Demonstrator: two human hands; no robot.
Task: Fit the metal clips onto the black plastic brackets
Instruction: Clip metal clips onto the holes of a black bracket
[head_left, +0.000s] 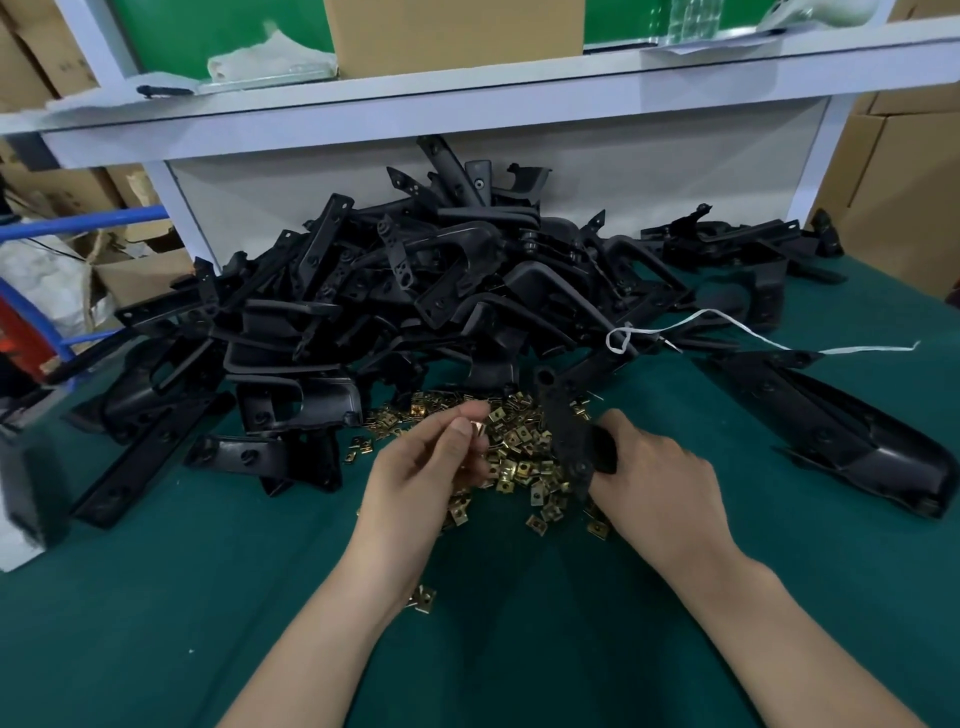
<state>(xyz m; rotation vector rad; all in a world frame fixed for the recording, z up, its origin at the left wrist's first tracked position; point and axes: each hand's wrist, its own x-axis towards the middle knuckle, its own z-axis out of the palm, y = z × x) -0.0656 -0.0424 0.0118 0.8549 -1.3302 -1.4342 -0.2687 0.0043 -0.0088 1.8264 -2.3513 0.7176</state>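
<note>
Many clips litter green cloth — left grip pinches one clip, right grip clasps a bracket — cardboard boxes behind.

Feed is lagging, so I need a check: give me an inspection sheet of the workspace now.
Surface: green table top.
Job's things: heap of black plastic brackets; pile of small brass-coloured metal clips in front of it.
Clutter: white string across brackets on the right.
Grippers: left hand pinches one clip; right hand holds a black bracket.
Cables: nothing seen.
Surroundings: white shelf with brown cardboard box behind.
</note>
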